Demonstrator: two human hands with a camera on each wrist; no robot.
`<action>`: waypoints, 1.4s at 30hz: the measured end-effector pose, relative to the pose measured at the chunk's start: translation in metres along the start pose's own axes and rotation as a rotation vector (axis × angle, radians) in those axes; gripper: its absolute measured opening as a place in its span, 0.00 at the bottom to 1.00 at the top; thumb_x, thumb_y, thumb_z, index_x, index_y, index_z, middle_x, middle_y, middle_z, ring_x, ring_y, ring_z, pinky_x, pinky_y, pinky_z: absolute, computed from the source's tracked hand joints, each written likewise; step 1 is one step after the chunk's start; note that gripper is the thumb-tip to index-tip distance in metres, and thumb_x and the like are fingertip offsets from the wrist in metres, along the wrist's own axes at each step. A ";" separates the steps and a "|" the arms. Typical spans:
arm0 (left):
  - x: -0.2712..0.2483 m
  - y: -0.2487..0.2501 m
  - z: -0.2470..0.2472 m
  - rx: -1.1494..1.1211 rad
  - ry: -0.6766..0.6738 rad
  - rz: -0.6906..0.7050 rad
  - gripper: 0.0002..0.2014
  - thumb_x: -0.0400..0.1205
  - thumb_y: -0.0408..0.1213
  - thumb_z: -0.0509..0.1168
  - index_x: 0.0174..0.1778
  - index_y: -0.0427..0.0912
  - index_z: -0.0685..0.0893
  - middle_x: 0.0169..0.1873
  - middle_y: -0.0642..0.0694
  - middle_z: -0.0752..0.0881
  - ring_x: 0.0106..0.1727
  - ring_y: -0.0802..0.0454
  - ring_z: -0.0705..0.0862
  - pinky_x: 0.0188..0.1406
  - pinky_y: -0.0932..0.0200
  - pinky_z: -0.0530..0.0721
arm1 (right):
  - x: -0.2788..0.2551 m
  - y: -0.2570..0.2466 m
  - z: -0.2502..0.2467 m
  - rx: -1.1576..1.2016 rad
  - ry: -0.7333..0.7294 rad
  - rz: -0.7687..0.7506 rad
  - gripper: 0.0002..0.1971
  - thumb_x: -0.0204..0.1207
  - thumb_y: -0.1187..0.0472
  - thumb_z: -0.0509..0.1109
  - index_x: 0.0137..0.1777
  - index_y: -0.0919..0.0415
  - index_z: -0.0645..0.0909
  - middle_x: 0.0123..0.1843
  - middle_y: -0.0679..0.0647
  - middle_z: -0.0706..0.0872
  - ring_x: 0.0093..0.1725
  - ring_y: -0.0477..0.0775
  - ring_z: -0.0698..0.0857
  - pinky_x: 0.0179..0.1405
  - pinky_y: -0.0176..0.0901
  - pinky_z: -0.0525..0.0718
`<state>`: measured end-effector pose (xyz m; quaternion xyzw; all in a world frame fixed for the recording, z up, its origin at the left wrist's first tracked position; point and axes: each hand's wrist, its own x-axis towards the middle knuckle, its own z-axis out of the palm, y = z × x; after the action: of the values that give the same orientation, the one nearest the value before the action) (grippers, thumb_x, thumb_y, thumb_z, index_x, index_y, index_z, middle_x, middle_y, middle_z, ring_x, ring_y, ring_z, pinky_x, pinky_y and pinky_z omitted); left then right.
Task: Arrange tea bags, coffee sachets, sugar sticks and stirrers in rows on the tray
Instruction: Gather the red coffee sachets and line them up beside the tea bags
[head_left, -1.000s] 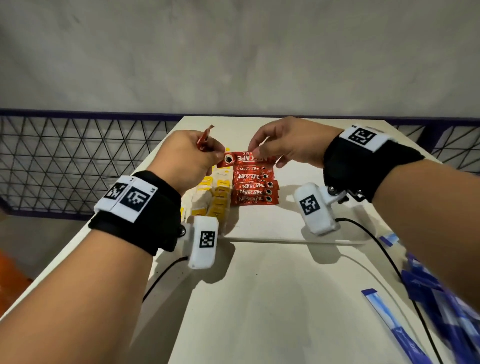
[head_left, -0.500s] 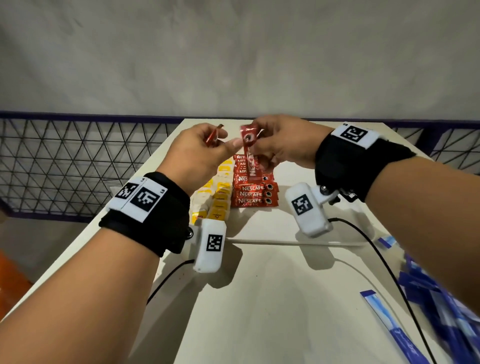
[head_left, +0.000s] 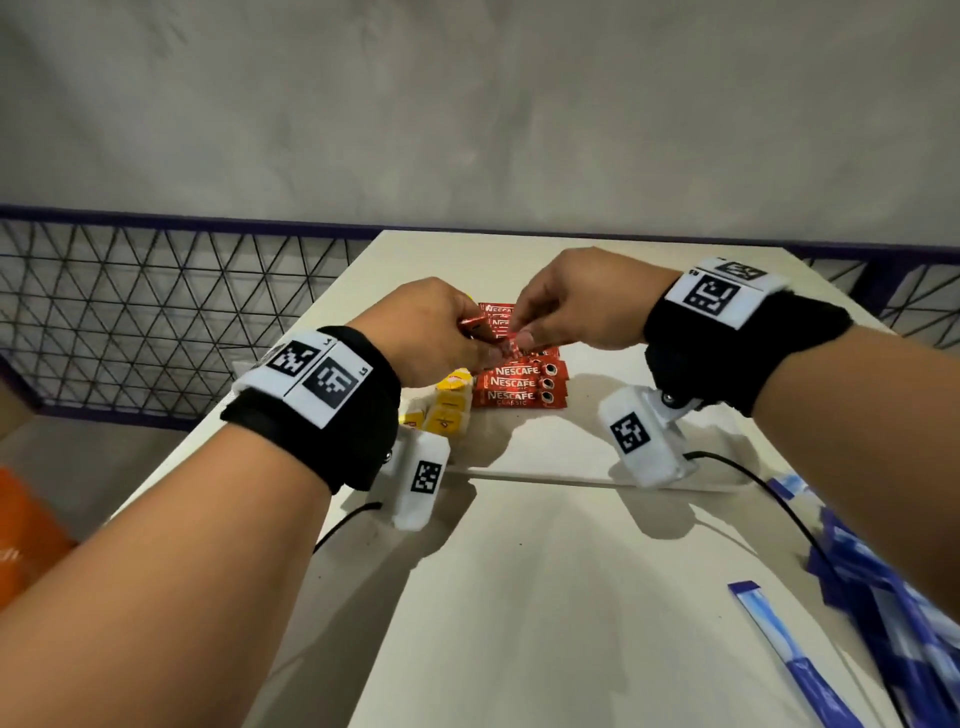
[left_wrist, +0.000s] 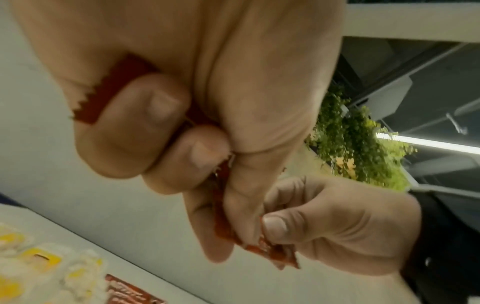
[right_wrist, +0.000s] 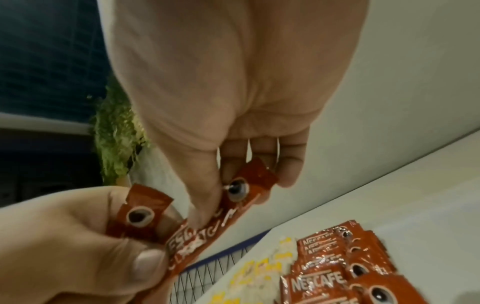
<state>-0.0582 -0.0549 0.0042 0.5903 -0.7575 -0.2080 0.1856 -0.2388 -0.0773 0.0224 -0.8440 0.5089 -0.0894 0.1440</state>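
I see one red coffee sachet (right_wrist: 233, 207) pinched in the air just above the row of coffee sachets (head_left: 519, 382) on the tray (head_left: 545, 452), and that row is my landmark. It looks light, thin and floppy, with a glossy, slippery wrapper, so I'd take it flat near its ends, not by the middle. My right hand (head_left: 576, 304) pinches it between thumb and fingertips, knuckles up, wrist arched over the row. My left hand (head_left: 434, 332) hovers just left of the row, fingers curled round a small bunch of spare sachets (left_wrist: 114, 92), touching the same sachet. Yellow tea bags (head_left: 449, 408) lie left of the row; blue sugar sticks (head_left: 883, 597) sit well apart, nearer me.
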 end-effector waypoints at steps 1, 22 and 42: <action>0.000 -0.004 0.001 0.019 0.016 -0.017 0.08 0.78 0.49 0.73 0.43 0.49 0.88 0.35 0.57 0.87 0.38 0.60 0.82 0.36 0.62 0.75 | 0.002 0.001 0.003 -0.052 -0.034 0.024 0.03 0.73 0.53 0.76 0.43 0.43 0.85 0.34 0.36 0.84 0.35 0.35 0.80 0.37 0.32 0.76; -0.011 -0.021 -0.008 -0.077 0.069 -0.071 0.12 0.81 0.53 0.67 0.44 0.49 0.88 0.34 0.55 0.89 0.30 0.61 0.78 0.30 0.61 0.71 | 0.034 0.004 0.044 -0.218 -0.307 0.115 0.03 0.71 0.59 0.78 0.41 0.52 0.86 0.32 0.42 0.83 0.29 0.40 0.79 0.34 0.34 0.77; -0.004 -0.009 0.017 -0.056 -0.035 0.097 0.09 0.77 0.33 0.74 0.49 0.50 0.86 0.40 0.55 0.87 0.41 0.57 0.84 0.38 0.69 0.79 | -0.006 0.012 0.022 0.171 -0.052 0.046 0.02 0.75 0.55 0.75 0.43 0.45 0.85 0.34 0.41 0.86 0.31 0.39 0.82 0.38 0.37 0.79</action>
<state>-0.0593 -0.0513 -0.0154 0.5438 -0.7822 -0.2301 0.1987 -0.2446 -0.0740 -0.0027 -0.8188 0.5147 -0.1072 0.2305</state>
